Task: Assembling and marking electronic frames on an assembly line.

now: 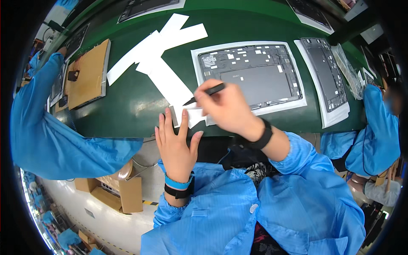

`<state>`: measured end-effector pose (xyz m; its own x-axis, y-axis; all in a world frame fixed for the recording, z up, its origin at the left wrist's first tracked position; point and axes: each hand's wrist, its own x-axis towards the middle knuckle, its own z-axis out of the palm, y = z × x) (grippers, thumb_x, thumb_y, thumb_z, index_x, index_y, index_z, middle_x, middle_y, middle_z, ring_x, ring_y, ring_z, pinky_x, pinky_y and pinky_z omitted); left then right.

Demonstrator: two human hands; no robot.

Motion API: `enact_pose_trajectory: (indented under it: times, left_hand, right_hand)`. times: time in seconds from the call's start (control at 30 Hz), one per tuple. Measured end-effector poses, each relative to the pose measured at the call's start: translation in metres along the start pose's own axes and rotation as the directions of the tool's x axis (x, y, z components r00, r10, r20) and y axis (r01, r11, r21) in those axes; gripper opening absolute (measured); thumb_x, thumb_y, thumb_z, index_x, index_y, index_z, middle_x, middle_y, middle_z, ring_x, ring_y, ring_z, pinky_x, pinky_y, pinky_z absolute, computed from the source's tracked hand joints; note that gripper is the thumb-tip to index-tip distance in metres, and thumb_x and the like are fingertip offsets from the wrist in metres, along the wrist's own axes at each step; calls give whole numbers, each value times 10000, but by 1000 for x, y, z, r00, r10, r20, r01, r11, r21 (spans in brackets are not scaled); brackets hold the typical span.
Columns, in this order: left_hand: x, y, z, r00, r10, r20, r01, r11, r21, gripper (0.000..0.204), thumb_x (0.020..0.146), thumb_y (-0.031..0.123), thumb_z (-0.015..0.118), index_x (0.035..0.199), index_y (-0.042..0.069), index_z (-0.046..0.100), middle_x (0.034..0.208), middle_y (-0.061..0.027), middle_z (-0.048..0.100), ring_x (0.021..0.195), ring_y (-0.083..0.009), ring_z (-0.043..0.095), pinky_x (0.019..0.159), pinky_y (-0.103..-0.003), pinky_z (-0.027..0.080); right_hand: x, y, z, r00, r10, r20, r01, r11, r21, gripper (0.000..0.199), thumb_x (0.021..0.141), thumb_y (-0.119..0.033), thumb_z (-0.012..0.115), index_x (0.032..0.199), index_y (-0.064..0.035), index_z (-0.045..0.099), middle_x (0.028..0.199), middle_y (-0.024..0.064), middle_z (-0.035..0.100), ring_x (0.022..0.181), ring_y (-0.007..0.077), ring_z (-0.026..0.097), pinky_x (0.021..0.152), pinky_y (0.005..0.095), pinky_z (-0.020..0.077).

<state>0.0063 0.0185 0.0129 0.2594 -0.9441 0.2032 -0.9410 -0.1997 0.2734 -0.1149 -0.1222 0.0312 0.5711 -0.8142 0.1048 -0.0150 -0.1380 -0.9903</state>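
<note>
Hands meet near the middle of the frame, at the near edge of the green desk (127, 106). The left hand (174, 142) lies flat and spread wide, fingers pointing up the frame, its fingertips pressing on a small white paper piece (193, 115) that sits at the desk edge. The right hand (227, 108) is closed around a black pen-like tool (206, 92), held between thumb and fingers (its tip points down-left, just above the white piece). Just beside that hand, toward the upper right, an open dark tablet back (250, 72) rests on a white sheet; the hand covers its lower left corner. A second dark tablet shell (325, 76) lies on its own white sheet further right. Long white paper strips (159, 51) cross each other in the upper middle of the frame, one running down to the small piece. A brown cardboard pad (89, 72) sits at the upper left. Another person's blue sleeve (55, 136) reaches in from the left, and another blue-clad person (378, 127) sits at the right edge
</note>
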Motion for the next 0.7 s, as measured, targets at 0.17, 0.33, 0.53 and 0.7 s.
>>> enact_pose_trajectory:
  times: [0.17,0.33,0.53,0.7]
  left_hand:
    - [2,2,5,999,-23,-33,24,1000,8,556,915,417,612,1385,131,537,1487,-216,388,1364,-433,361,1091,-572,285]
    - [-2,-1,7,998,-18,-54,19,1000,25,598,888,460,636,1373,124,546,1491,-217,384,1365,-434,361,1087,-573,290]
    - [-2,5,7,996,-34,-77,31,999,-30,574,869,392,679,1362,126,556,1481,-229,388,1360,-442,360,1079,-582,304]
    - [5,8,2,994,-15,-112,10,999,-45,551,870,293,696,1364,99,548,1446,-294,387,1334,-488,352,1086,-533,316]
  right_hand:
    - [12,-2,27,996,62,66,-54,991,-122,194,951,-135,581,952,54,624,680,99,677,631,131,676,569,254,516]
    - [11,-4,33,995,81,66,-67,981,-180,225,952,-133,574,1012,75,635,693,108,688,653,135,693,587,262,528]
    - [1,3,41,997,43,-71,-27,977,214,231,973,-112,544,1099,56,642,713,90,675,636,135,672,561,243,515]
    - [-5,-37,-54,960,27,-279,28,981,190,270,948,-107,574,1154,66,602,741,84,654,620,120,644,543,227,499]
